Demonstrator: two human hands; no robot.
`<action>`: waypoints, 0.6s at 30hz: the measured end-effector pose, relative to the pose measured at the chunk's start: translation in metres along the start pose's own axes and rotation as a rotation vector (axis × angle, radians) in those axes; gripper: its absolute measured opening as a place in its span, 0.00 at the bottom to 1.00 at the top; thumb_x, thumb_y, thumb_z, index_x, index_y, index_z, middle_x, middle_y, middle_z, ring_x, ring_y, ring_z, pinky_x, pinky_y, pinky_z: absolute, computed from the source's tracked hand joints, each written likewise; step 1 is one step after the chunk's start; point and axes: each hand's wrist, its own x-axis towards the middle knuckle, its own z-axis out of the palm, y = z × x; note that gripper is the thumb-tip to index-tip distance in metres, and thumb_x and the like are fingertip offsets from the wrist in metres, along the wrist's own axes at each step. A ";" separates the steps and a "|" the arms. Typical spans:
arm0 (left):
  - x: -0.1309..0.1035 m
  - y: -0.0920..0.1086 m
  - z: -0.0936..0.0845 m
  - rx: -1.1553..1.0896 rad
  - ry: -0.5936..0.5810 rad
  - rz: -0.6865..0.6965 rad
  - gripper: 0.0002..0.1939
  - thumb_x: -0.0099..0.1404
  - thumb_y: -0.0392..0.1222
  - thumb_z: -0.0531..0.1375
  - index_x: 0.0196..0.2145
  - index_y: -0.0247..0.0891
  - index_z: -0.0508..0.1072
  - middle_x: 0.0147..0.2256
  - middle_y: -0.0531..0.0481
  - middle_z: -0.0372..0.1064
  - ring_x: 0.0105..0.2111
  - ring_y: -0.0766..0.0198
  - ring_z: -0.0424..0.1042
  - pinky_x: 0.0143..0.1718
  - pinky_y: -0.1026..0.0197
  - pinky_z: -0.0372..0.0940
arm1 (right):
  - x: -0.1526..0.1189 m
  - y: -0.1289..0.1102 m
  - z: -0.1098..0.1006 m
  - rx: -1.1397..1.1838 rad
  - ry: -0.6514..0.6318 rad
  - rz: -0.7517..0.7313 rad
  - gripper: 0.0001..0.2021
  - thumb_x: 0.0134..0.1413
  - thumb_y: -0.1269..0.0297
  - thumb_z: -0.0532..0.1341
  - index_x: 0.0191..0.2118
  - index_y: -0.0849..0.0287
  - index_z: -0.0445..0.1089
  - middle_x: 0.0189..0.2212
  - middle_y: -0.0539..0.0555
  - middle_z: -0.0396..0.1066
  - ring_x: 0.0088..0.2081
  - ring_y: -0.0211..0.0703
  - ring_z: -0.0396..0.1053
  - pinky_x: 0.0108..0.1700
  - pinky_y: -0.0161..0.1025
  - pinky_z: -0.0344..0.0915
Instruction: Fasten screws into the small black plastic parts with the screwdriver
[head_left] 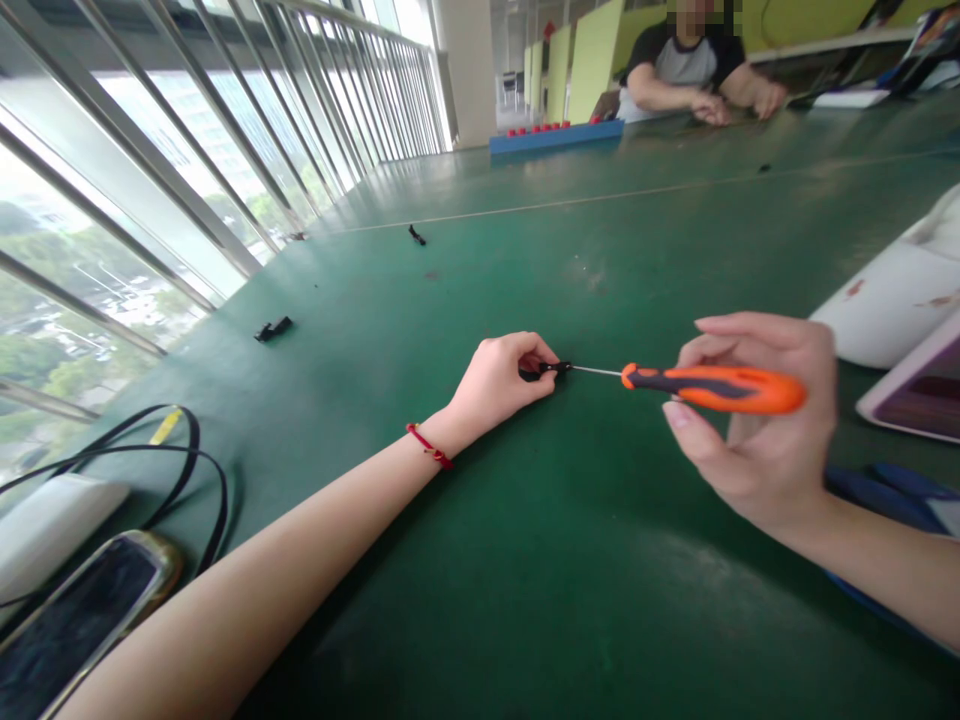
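Note:
My left hand [504, 378] rests on the green table, closed, pinching a small black plastic part [534, 372] between thumb and fingers. The fingers hide some of that part. A screwdriver [720, 388] with an orange and dark grey handle lies level, its thin metal shaft reaching left to the black part. How the tip meets the part is too small to tell. Around the handle, my right hand [780, 420] holds the screwdriver loosely, thumb below and fingers behind and above.
Two small black pieces, one piece [273, 328] and another piece [417, 236], lie further left. A phone [82, 610], white box [52, 530] and black cable [196, 440] are at lower left. A white container [892, 290] stands right. Across the table [570, 560] sits a person [686, 70] near a blue strip [555, 138].

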 end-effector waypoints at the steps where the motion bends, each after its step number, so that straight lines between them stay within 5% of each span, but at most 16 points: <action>1: 0.000 0.000 0.000 0.002 0.002 -0.001 0.05 0.53 0.33 0.60 0.30 0.33 0.74 0.29 0.50 0.73 0.28 0.68 0.72 0.34 0.65 0.69 | 0.000 0.000 0.000 -0.024 -0.036 0.010 0.21 0.43 0.66 0.64 0.46 0.54 0.64 0.29 0.51 0.63 0.28 0.41 0.64 0.30 0.42 0.64; 5: 0.000 -0.001 0.000 0.002 -0.003 -0.002 0.05 0.53 0.33 0.60 0.30 0.33 0.74 0.29 0.50 0.74 0.29 0.68 0.72 0.34 0.65 0.69 | -0.002 -0.001 -0.002 -0.209 -0.123 0.069 0.04 0.51 0.63 0.60 0.34 0.52 0.68 0.22 0.48 0.64 0.24 0.38 0.63 0.28 0.41 0.60; 11: 0.000 -0.001 0.000 -0.004 -0.007 -0.005 0.05 0.53 0.33 0.60 0.30 0.33 0.74 0.29 0.50 0.74 0.29 0.68 0.72 0.34 0.65 0.69 | -0.001 0.001 0.000 0.002 -0.008 0.029 0.22 0.43 0.69 0.63 0.47 0.48 0.64 0.32 0.52 0.64 0.29 0.42 0.65 0.32 0.44 0.65; 15: 0.000 -0.001 0.000 -0.013 -0.004 -0.004 0.05 0.54 0.33 0.59 0.30 0.33 0.74 0.29 0.50 0.74 0.28 0.68 0.72 0.34 0.65 0.69 | -0.002 0.000 -0.002 -0.152 -0.103 0.057 0.08 0.49 0.64 0.61 0.38 0.50 0.68 0.22 0.48 0.63 0.23 0.39 0.62 0.26 0.41 0.60; 18: 0.000 -0.001 0.000 -0.015 -0.009 -0.004 0.05 0.54 0.33 0.59 0.30 0.34 0.74 0.29 0.50 0.74 0.28 0.68 0.72 0.34 0.65 0.69 | -0.002 0.001 -0.001 -0.121 -0.006 0.032 0.10 0.47 0.67 0.62 0.38 0.51 0.68 0.31 0.51 0.67 0.30 0.41 0.67 0.32 0.42 0.64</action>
